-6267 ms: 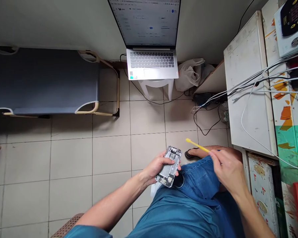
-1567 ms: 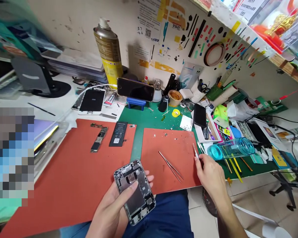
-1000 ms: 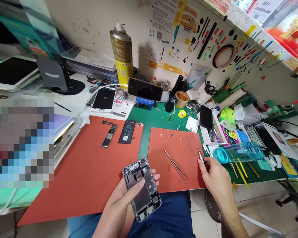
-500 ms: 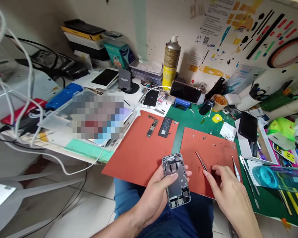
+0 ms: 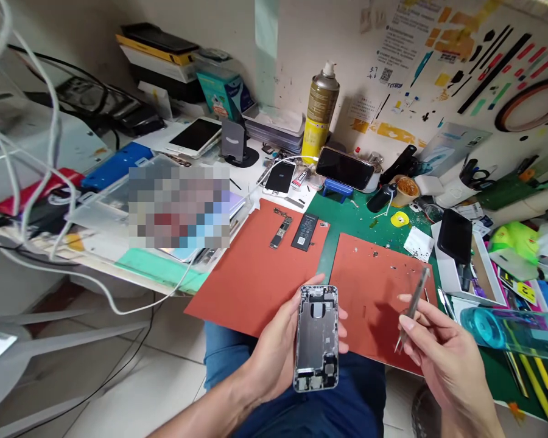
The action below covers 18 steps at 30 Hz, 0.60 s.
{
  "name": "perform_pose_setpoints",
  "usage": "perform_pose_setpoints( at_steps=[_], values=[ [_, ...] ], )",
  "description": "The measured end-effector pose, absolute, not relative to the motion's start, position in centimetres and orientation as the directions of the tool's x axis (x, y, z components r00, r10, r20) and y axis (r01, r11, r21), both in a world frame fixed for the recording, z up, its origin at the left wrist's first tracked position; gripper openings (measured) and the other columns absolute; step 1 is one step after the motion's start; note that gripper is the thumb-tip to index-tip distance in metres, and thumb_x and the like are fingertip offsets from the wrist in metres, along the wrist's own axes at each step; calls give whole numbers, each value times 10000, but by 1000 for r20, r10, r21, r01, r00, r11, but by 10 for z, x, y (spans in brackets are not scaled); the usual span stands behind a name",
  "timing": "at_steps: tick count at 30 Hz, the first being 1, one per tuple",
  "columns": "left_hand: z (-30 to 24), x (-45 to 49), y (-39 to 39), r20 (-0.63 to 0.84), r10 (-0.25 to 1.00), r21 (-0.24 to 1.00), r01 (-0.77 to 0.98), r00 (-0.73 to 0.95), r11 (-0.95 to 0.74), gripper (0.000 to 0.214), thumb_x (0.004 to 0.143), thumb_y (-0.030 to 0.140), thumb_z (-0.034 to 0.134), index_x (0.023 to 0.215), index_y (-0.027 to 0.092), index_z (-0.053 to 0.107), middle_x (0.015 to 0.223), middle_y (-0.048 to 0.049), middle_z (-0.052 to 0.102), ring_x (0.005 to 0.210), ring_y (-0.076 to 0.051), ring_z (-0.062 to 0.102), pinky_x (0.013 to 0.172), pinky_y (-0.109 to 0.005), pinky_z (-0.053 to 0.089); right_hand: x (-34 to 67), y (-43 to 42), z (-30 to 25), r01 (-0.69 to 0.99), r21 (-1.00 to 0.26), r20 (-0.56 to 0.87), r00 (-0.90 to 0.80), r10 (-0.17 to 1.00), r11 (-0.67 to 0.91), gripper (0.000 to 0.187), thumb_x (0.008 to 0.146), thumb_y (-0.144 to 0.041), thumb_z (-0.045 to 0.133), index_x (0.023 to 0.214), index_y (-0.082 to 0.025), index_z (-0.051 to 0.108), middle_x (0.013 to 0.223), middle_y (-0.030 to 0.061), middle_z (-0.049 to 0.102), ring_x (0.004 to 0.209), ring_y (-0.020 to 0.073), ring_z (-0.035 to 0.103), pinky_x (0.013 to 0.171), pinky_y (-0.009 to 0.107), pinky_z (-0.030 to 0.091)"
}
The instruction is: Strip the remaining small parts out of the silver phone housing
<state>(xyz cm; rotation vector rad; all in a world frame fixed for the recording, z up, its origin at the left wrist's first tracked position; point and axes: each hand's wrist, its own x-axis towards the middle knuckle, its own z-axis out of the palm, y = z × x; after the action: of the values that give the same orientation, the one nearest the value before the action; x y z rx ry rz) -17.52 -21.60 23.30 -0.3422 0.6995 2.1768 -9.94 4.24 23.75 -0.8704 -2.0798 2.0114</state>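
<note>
My left hand (image 5: 281, 334) is closed around an opened phone housing (image 5: 317, 337), held upright above my lap with its inner side facing me. Silver and black parts line its top and bottom ends. In my right hand (image 5: 442, 350) is a pair of metal tweezers (image 5: 413, 307), pinched between thumb and fingers, with the thin tips pointing down. Past the phone, on the left red mat (image 5: 251, 274), lie a narrow logic board (image 5: 281, 229) and a black battery (image 5: 305, 232). Tiny screws and bits are scattered on the right red mat (image 5: 369, 292).
A phone (image 5: 344, 168) leans on a blue stand behind the mats. Beside it stands a yellow spray can (image 5: 319, 112). At right are a white box (image 5: 488, 274) with a dark phone on it and a clear blue bottle (image 5: 516, 331). A white cable (image 5: 119, 307) hangs at the left.
My right hand has picked the tweezers up off the right mat and raised them. The housing has turned slightly more upright, and my left thumb has come off its inner face.
</note>
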Motion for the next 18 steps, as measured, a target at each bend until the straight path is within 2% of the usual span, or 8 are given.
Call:
perform_pose_setpoints(
  at_steps=[3,6,8,11,15,18],
  values=[
    [231,-176,-219,-412,689,387,-799,-596,-461,765,1076,621,524,1739,322,286,1066,-121,785,813,-279,785,829,-447,606,-103,34,250,212,-970,-242,-897,371,-119,338,887,-497,869,1014,-203,760,796,37,601,682,190,607,581,319,536],
    [231,-176,-220,-395,737,398,-825,-548,-401,826,1046,645,569,1749,334,265,1045,-123,788,802,-295,787,765,-431,619,-112,23,260,180,-973,-209,-954,216,-145,281,984,-494,751,926,-224,706,935,78,657,867,251,681,787,405,605],
    [232,-176,-221,-418,746,408,-841,-519,-356,843,1039,656,575,1753,338,260,1011,-118,795,788,-301,792,747,-420,621,-117,15,262,216,-964,-239,-960,149,-154,266,1002,-487,737,941,-231,694,1007,70,663,851,221,662,808,388,587],
    [234,-174,-222,-425,776,438,-856,-467,-275,885,1036,708,541,1768,334,213,909,-118,811,739,-307,802,764,-415,610,-122,3,259,299,-945,-314,-944,103,-133,296,997,-511,763,978,-219,717,960,38,632,746,148,534,711,298,493],
    [238,-174,-224,-435,796,475,-858,-422,-195,863,1062,715,470,1779,360,147,875,-123,825,740,-323,820,744,-401,598,-120,-7,247,419,-896,-422,-907,-10,-149,384,976,-553,800,1109,-193,789,826,5,609,631,96,389,591,257,339],
    [243,-175,-225,-454,801,463,-871,-390,-162,848,1062,743,440,1776,392,147,887,-113,832,727,-325,823,738,-413,608,-118,-9,243,448,-867,-454,-891,-21,-217,398,935,-552,848,995,-160,816,629,-54,470,535,60,286,528,256,196]
  ],
)
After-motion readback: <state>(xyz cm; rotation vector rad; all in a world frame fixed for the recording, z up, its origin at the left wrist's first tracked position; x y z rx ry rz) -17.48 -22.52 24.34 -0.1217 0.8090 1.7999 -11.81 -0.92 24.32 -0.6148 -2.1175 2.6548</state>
